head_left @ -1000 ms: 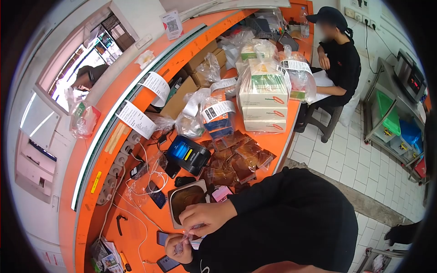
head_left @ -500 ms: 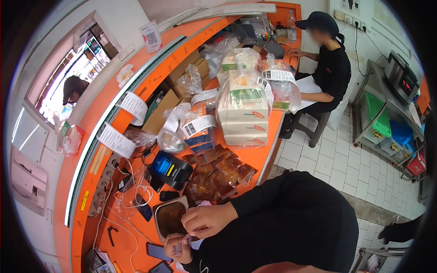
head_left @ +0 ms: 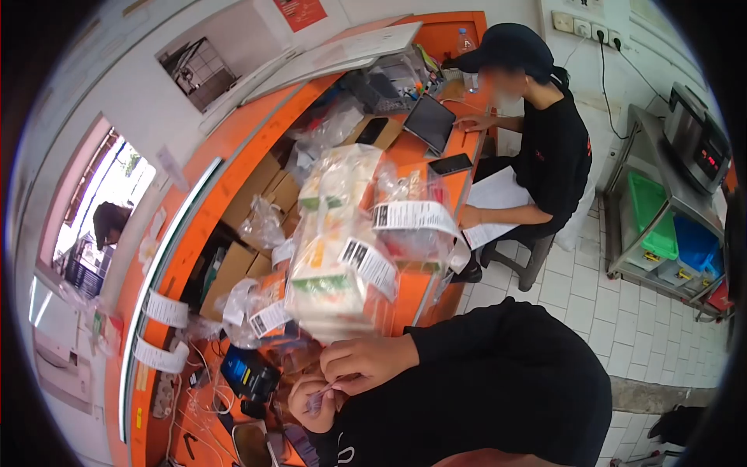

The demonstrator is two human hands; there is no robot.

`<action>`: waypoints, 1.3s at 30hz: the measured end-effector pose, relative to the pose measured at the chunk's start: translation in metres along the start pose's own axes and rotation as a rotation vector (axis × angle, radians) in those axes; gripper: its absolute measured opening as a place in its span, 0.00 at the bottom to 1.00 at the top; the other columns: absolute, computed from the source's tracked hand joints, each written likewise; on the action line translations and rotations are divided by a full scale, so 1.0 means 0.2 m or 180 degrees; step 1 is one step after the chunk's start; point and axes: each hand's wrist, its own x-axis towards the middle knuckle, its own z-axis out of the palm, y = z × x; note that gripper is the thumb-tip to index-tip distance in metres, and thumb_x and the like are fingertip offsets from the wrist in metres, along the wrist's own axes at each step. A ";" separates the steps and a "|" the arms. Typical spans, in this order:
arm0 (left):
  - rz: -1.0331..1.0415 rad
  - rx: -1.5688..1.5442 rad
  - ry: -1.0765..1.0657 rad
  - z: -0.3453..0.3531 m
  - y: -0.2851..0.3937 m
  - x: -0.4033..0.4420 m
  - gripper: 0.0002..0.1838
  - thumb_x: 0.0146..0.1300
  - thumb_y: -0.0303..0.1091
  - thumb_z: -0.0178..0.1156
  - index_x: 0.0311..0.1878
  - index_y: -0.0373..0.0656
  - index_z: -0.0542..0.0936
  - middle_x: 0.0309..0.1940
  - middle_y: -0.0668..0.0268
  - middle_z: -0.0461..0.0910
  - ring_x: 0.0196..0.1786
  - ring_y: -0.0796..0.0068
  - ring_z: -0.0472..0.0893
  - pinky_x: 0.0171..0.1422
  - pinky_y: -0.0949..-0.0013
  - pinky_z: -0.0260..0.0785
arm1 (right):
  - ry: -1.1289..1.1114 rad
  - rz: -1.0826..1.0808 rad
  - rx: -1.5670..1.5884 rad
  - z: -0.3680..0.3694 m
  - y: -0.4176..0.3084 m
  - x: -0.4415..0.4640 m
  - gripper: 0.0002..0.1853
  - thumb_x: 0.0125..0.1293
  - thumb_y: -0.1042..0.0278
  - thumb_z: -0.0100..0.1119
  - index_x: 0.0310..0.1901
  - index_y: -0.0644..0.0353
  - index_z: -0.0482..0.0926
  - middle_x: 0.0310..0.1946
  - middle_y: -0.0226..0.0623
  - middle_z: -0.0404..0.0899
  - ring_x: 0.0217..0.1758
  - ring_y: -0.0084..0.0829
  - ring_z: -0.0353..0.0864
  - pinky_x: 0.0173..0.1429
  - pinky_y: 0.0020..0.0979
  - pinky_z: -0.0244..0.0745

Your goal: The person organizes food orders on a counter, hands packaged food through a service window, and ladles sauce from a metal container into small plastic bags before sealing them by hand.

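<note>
My left hand (head_left: 310, 405) is closed around a small clear plastic bag (head_left: 314, 402), which shows a purplish tint between the fingers. My right hand (head_left: 367, 363) is closed too, its fingertips pinching a thin twisted end of the same bag just above the left hand. What the bag contains is hidden. Just beyond the hands, stacked white food boxes (head_left: 331, 296) stand in clear plastic with a printed receipt (head_left: 368, 265) on them. To the left is a black device with a lit blue screen (head_left: 249, 373). A metal tray (head_left: 253, 445) lies below it.
A co-worker (head_left: 537, 140) sits on a stool (head_left: 529, 253) at the counter's far end, near a tablet (head_left: 429, 123) and papers (head_left: 498, 204). Cables and receipts (head_left: 159, 354) run along the left edge. A metal trolley (head_left: 661, 210) stands at right.
My view has turned toward the far end of the counter, and the boxes appear closer. Both hands still hold the small bag, with its twisted end now drawn out more visibly.
</note>
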 end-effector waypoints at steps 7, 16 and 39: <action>0.0136 -0.0023 -0.0100 0.48 0.00 0.31 0.04 0.45 0.21 0.60 0.26 0.34 0.75 0.24 0.60 0.75 0.27 0.71 0.74 0.33 0.75 0.64 | 0.0217 0.0230 -0.0057 -0.46 0.04 -0.22 0.05 0.58 0.72 0.54 0.31 0.63 0.70 0.32 0.36 0.68 0.35 0.36 0.70 0.39 0.31 0.66; -0.0248 0.0098 -0.0611 0.81 -0.02 0.53 0.07 0.48 0.28 0.61 0.26 0.34 0.74 0.26 0.60 0.75 0.30 0.72 0.73 0.37 0.74 0.63 | 0.0947 0.0186 -0.0063 -0.77 0.05 -0.43 0.05 0.58 0.71 0.53 0.29 0.61 0.69 0.31 0.36 0.66 0.35 0.37 0.68 0.41 0.32 0.64; -0.0443 0.0569 -0.1330 0.97 0.03 0.59 0.08 0.43 0.18 0.60 0.30 0.35 0.78 0.26 0.60 0.77 0.28 0.71 0.76 0.34 0.75 0.66 | 0.1127 0.0707 -0.0151 -0.86 0.04 -0.61 0.06 0.55 0.70 0.58 0.29 0.60 0.71 0.31 0.33 0.68 0.35 0.35 0.70 0.40 0.33 0.65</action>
